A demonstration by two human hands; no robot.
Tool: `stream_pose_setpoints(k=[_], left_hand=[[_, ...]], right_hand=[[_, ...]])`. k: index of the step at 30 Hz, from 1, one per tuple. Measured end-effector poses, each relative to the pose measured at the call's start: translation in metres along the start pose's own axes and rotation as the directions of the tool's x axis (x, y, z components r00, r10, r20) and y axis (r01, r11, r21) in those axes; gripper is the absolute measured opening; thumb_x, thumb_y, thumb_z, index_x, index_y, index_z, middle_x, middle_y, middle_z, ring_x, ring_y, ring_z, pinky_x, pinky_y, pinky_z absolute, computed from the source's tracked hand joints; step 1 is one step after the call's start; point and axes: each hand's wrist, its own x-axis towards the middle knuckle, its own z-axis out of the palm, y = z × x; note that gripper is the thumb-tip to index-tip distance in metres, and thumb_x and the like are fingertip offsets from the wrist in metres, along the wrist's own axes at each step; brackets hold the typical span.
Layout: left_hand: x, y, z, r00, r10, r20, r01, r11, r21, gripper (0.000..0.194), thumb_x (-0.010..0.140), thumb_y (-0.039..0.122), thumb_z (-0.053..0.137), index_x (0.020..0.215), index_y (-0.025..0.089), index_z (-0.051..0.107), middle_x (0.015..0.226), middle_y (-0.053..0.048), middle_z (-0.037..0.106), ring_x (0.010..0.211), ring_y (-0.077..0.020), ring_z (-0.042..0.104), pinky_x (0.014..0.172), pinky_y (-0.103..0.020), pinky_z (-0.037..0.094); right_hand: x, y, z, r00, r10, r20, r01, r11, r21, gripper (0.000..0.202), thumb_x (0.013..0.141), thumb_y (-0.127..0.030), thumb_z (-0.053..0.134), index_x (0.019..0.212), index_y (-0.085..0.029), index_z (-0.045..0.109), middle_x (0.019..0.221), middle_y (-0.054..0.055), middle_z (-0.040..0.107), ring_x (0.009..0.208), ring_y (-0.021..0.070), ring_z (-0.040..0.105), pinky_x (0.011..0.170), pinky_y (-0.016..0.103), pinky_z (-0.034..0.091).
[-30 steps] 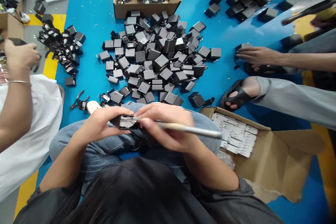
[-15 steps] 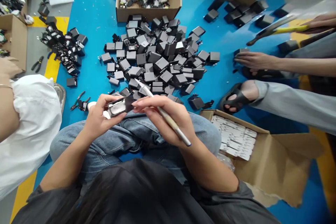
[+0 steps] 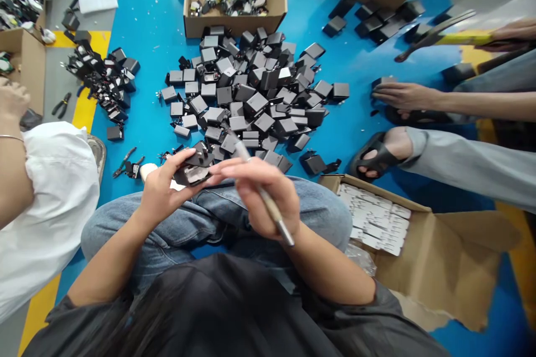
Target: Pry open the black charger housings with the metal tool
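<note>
My left hand grips a black power adapter above my lap. Its housing stands open, showing a pale inside, and a black cover with pins is tilted up along the far side. In my right hand lies a slim pen-like tool with a silver tip pointing away from me. The right fingertips reach the adapter's right edge; whether they press on it I cannot tell. Beyond both hands spreads a heap of dark grey adapters on the blue floor.
A cardboard box of removed parts stands behind the heap. On the left are pliers and a pile of black pieces. To the right, a co-worker's hand rests on an adapter beside a raised hammer. An open carton holds white pieces.
The adapter has turned in my left hand, and its cover now stands up on the far side. My right hand has shifted slightly left and tilted the tool. The co-worker's hammer has moved slightly.
</note>
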Motion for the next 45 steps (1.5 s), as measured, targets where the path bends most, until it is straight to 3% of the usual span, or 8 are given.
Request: stream_pose_setpoints(k=[2,5,10,17,25,34,39,45], left_hand=[[0.002,0.002,0.001,0.997,-0.071,-0.033,0.064,0.982,-0.180,0.055,0.081,0.041,0.077,0.129,0.023,0.056,0.121,-0.007,0.070,0.106,-0.0202,0.072,0.087,-0.026,0.060],[0.004,0.003,0.001,0.990,-0.122,-0.074,0.088,0.932,-0.352,0.055,0.078,0.036,0.081,0.126,0.022,0.058,0.122,-0.008,0.069,0.111,-0.0210,0.070,0.091,-0.029,0.060],[0.004,0.004,0.001,0.985,-0.152,-0.086,0.100,0.894,-0.437,0.047,0.077,0.029,0.082,0.118,0.021,0.058,0.122,-0.009,0.070,0.118,-0.0232,0.067,0.099,-0.034,0.057],[0.004,0.003,0.000,0.975,-0.194,-0.108,0.142,0.918,-0.371,0.046,0.073,0.035,0.084,0.110,0.020,0.061,0.102,-0.003,0.073,0.093,-0.0163,0.073,0.078,-0.022,0.060],[0.002,0.006,-0.001,0.984,-0.172,-0.047,0.147,0.934,-0.326,0.048,0.075,0.039,0.083,0.115,0.021,0.063,0.106,-0.004,0.073,0.094,-0.0169,0.072,0.081,-0.024,0.060],[0.001,0.000,-0.002,0.987,-0.159,0.002,0.154,0.954,-0.256,0.048,0.077,0.040,0.081,0.119,0.022,0.065,0.109,-0.006,0.075,0.095,-0.0207,0.074,0.081,-0.028,0.060],[0.002,0.001,-0.003,0.995,-0.102,0.002,0.100,0.975,-0.196,0.046,0.077,0.035,0.081,0.120,0.024,0.066,0.110,-0.004,0.076,0.096,-0.0197,0.073,0.083,-0.026,0.058],[0.002,0.003,-0.004,0.994,-0.104,0.015,0.105,0.986,-0.129,0.045,0.078,0.042,0.079,0.118,0.024,0.067,0.110,-0.005,0.076,0.096,-0.0208,0.074,0.084,-0.027,0.058]], right_hand=[[0.003,0.000,-0.007,0.995,0.055,-0.081,-0.058,0.998,-0.025,0.029,0.103,-0.022,0.043,0.127,-0.027,0.060,0.104,0.003,0.074,0.086,0.0150,0.073,0.083,0.033,0.060],[0.006,-0.001,-0.015,0.994,0.052,-0.093,-0.063,0.991,-0.115,0.029,0.103,-0.032,0.046,0.123,-0.025,0.066,0.091,0.003,0.074,0.078,0.0154,0.071,0.074,0.031,0.060],[0.002,-0.006,-0.014,0.996,-0.005,-0.087,-0.015,0.974,-0.225,0.018,0.097,-0.022,0.055,0.109,-0.021,0.069,0.088,0.004,0.075,0.074,0.0151,0.071,0.066,0.027,0.057],[0.000,-0.010,-0.009,0.998,-0.056,-0.029,0.044,0.943,-0.329,0.011,0.094,-0.014,0.056,0.096,-0.022,0.063,0.082,0.003,0.076,0.066,0.0137,0.071,0.057,0.023,0.054],[0.000,-0.014,-0.005,1.000,-0.012,-0.020,0.004,0.924,-0.383,0.012,0.095,-0.015,0.055,0.094,-0.026,0.060,0.080,0.001,0.075,0.068,0.0145,0.071,0.065,0.025,0.058],[0.003,-0.012,-0.004,0.996,-0.082,0.027,0.084,0.863,-0.498,0.011,0.095,-0.014,0.054,0.091,-0.024,0.056,0.074,0.002,0.072,0.063,0.0141,0.068,0.060,0.025,0.054],[0.005,-0.011,-0.005,0.997,-0.036,0.071,0.067,0.862,-0.502,0.012,0.094,-0.013,0.054,0.087,-0.022,0.055,0.074,0.003,0.071,0.062,0.0127,0.066,0.057,0.023,0.049],[0.005,-0.011,-0.007,0.992,0.084,0.090,-0.028,0.867,-0.497,0.016,0.097,-0.018,0.051,0.081,-0.021,0.054,0.067,0.000,0.065,0.054,0.0098,0.057,0.053,0.022,0.043]])
